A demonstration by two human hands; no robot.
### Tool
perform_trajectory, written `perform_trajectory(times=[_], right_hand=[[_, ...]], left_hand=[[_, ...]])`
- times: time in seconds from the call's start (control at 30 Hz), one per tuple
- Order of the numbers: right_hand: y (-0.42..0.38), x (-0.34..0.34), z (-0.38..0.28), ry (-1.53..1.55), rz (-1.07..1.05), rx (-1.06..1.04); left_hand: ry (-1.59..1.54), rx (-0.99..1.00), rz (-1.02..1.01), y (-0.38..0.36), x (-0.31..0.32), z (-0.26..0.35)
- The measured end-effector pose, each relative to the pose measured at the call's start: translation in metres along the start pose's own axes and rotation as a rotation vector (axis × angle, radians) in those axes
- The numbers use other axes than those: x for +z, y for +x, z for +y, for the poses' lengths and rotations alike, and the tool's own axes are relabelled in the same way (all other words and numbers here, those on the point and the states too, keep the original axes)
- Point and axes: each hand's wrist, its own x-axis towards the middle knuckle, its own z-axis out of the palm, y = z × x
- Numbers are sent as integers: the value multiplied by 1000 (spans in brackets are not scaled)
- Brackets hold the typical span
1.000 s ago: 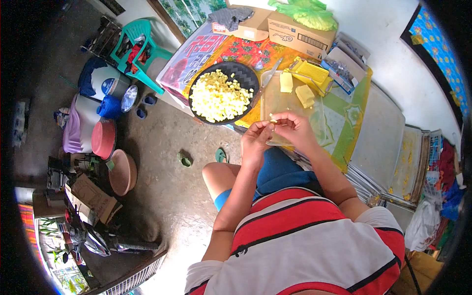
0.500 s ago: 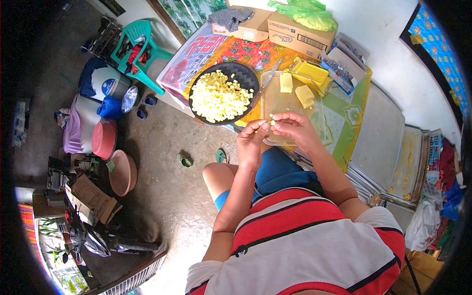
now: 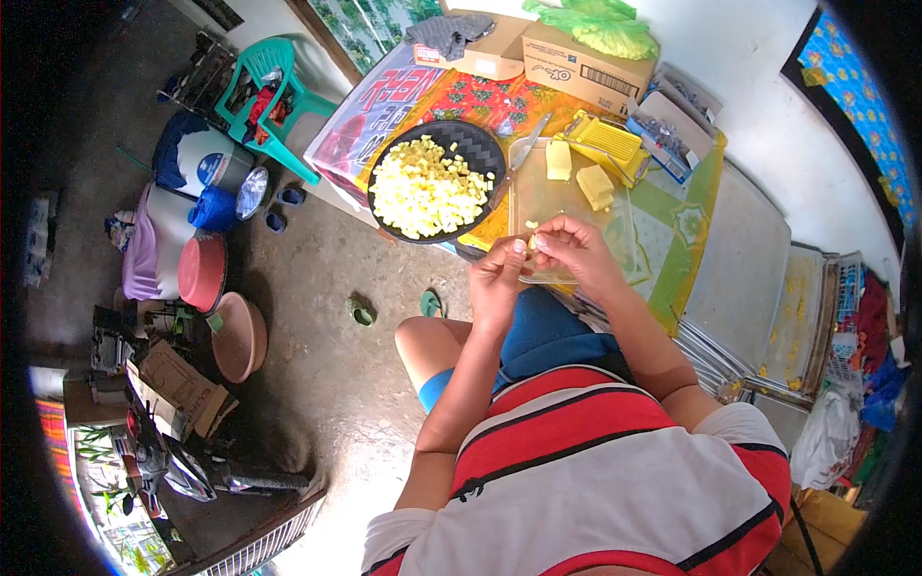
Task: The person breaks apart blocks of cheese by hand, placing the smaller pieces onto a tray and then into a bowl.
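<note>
My left hand (image 3: 497, 274) and my right hand (image 3: 576, 252) meet over the near edge of a clear plastic tray (image 3: 567, 216). Thumbs and fingers of both are pinched together around a small pale-yellow piece (image 3: 533, 243), partly hidden by the fingertips. Another small yellow piece (image 3: 532, 225) shows just beyond them. Two larger yellow blocks (image 3: 558, 160) of a soft-looking stuff lie at the tray's far side. A knife (image 3: 526, 154) rests along the tray's left edge. To the left, a round black woven tray (image 3: 477, 146) carries a heap of small yellow pieces (image 3: 429, 189).
Behind the tray are a yellow plastic rack (image 3: 605, 144), a cardboard box (image 3: 586, 72) and a box of small packets (image 3: 663, 139). Metal sheets (image 3: 735, 250) lean at the right. A green chair (image 3: 264, 72) and basins (image 3: 240, 336) stand on the floor at left.
My left hand has shifted slightly right, and the fingertips of both hands have closed nearer together around the small piece. The heap, blocks and knife look unchanged.
</note>
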Motion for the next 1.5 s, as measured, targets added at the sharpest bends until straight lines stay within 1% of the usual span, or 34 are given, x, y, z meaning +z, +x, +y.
perform_trajectory(times=[0.07,0.13,0.27,0.33,0.37,0.43,0.47,0.53,0.63,0.73,0.77,0.83,0.87,0.93,1.03,1.13,1.23,1.33,1.43,1.5], right_hand=[[0,0,0,3,4,-7],[0,0,0,1,13,-4],[0,-1,-2,49,2,76],[0,-2,-3,46,-3,106],[0,-2,-2,46,-15,89],[1,-3,0,46,-40,55],[1,-4,-1,-2,-39,39],[1,-3,-3,-99,-34,7],[-3,6,-12,-36,-27,-74],[-2,-5,-15,-389,-128,-261],[-1,-6,-14,-451,-148,-331],[-1,-6,-18,-574,-187,-471],[-2,-5,-20,-549,-194,-434],[-5,-4,-22,-498,-209,-363],[-5,-9,-19,-452,-216,-379],[-5,-8,-17,-541,-156,-450],[-7,0,-24,-715,-128,-581],[-10,3,-24,-717,-104,-562],[-9,3,-22,-740,-85,-609],[-9,4,-18,-676,-68,-598]], left_hand=[[-29,-26,-2,-2,3,4],[-17,-4,-4,-4,5,5],[0,-7,-23,-3,3,6],[-19,-46,-55,-1,1,6],[-29,-65,-71,-1,0,7],[-186,-200,-134,0,-6,3],[-265,-267,-166,0,-9,3],[-371,-332,-157,0,-8,5],[-493,-393,-182,-1,-8,10],[-564,-407,-178,-2,-6,13],[-582,-409,-170,-2,-6,13],[-585,-412,-276,0,-11,7],[-586,-414,-329,1,-12,6],[-612,-439,-335,-2,-7,10],[-620,-442,-350,-5,-5,8],[-623,-435,-352,-6,-6,6],[-622,-443,-311,-8,-3,8],[-653,-462,-302,-9,-3,7],[-683,-477,-298,-11,-3,7],[-696,-481,-296,-12,-2,6]])
